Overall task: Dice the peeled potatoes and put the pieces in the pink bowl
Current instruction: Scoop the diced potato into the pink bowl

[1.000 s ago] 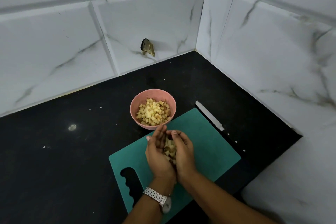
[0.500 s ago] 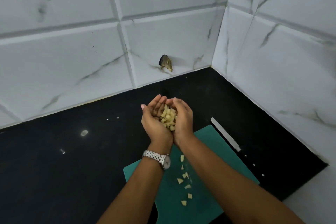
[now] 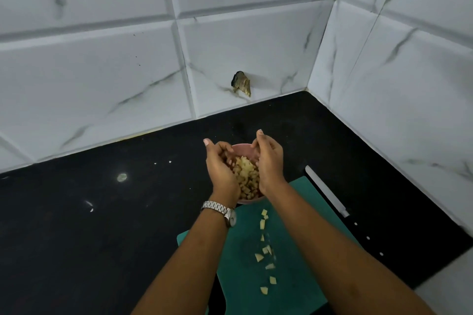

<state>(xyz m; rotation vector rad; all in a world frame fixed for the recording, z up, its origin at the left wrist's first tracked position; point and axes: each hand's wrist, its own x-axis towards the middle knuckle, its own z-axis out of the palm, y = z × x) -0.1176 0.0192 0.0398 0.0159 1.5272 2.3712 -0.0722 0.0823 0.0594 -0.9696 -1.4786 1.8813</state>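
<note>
The left grip (image 3: 221,170) and right grip (image 3: 270,161) hover side by side over the pink bowl (image 3: 242,148). They are parted wide, fingers loosely curved, and clasp nothing. Diced potato (image 3: 247,178) shows between the palms, within the bowl's rim. The bowl stands on the black desk (image 3: 102,225) at the 12 o'clock edge of the green cutting board (image 3: 297,271). Stray pieces (image 3: 259,257) trail down the board at 6 o'clock from the bowl. A white-bladed knife (image 3: 326,192) lies on the desk at the board's 2 o'clock, just beside its edge. A metal watch (image 3: 220,207) circles the left wrist.

Hands (image 3: 221,171) over pink bowl (image 3: 242,148) w/ dice (image 3: 247,178)
</note>
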